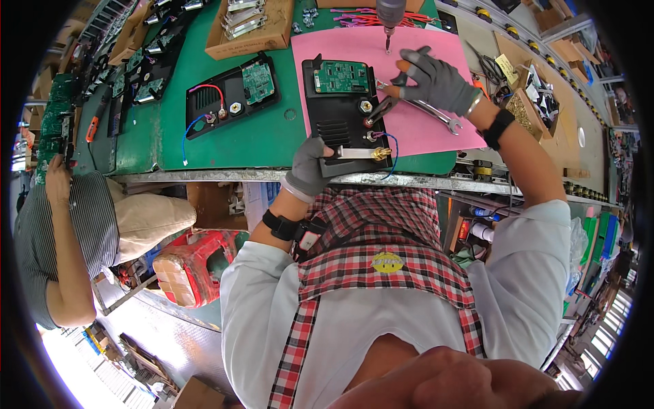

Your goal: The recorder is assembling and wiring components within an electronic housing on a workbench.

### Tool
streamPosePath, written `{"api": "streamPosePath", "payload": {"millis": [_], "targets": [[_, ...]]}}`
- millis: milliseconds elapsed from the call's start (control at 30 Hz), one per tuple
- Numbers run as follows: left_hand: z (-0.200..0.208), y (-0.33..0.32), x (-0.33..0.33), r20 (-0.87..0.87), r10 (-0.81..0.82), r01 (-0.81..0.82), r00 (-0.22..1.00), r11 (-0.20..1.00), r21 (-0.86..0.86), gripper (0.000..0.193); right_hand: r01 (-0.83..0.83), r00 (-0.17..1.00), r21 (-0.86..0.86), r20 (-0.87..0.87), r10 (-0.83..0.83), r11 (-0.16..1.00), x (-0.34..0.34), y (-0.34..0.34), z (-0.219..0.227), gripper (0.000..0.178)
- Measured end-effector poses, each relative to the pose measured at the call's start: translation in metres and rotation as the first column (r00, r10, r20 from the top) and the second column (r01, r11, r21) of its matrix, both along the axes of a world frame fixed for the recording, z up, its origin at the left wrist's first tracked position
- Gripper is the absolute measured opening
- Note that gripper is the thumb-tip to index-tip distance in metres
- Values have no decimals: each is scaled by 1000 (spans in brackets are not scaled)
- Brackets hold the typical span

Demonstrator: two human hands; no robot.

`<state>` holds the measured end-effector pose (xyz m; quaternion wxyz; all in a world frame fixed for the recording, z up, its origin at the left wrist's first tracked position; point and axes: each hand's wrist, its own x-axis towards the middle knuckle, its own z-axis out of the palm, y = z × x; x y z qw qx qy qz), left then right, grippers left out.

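My gloved left hand (310,167) is closed at the near edge of a black metal plate (335,123). Its thumb and fingers grip a flat silver bar (354,153), which reaches to a brass threaded fitting (380,154) on the plate. The plate bears a green circuit board (342,76), a hex nut (366,106) and a blue wire (396,153). Over the plate's right side, my gloved right hand (439,83) has bent fingers round a silver combination wrench (429,109). A dark piece beside its fingertips touches the plate; its kind is unclear.
A second black plate (231,95) with board and wires lies left. An electric screwdriver (390,17) hangs above the pink sheet (436,136). A cardboard box (248,31) of metal parts stands behind. Another person (75,232) works at the left. Pliers (487,68) lie right.
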<state>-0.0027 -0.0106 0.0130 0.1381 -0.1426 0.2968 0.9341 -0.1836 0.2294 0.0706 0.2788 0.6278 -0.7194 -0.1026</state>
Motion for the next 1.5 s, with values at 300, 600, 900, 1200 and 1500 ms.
{"api": "streamPosePath", "payload": {"millis": [300,600,900,1200,1500], "targets": [[-12,0,1,-70,27,-22,997,996,81,44,624,565,109,621,-543,774,64,8,8,48],[-20,0,1,-19,32,-30,999,996,81,46,769,408,215,560,-721,602,85,15,-10,39],[-39,4,1,-184,15,-87,983,917,-388,48,299,617,80,744,-257,951,58,-51,-23,19],[-30,7,2,-103,64,-68,993,997,-38,49,262,649,448,574,-500,855,50,-66,-4,28],[-24,8,2,-46,71,-70,996,997,30,49,167,786,305,533,-313,938,46,-59,-10,23]]}}
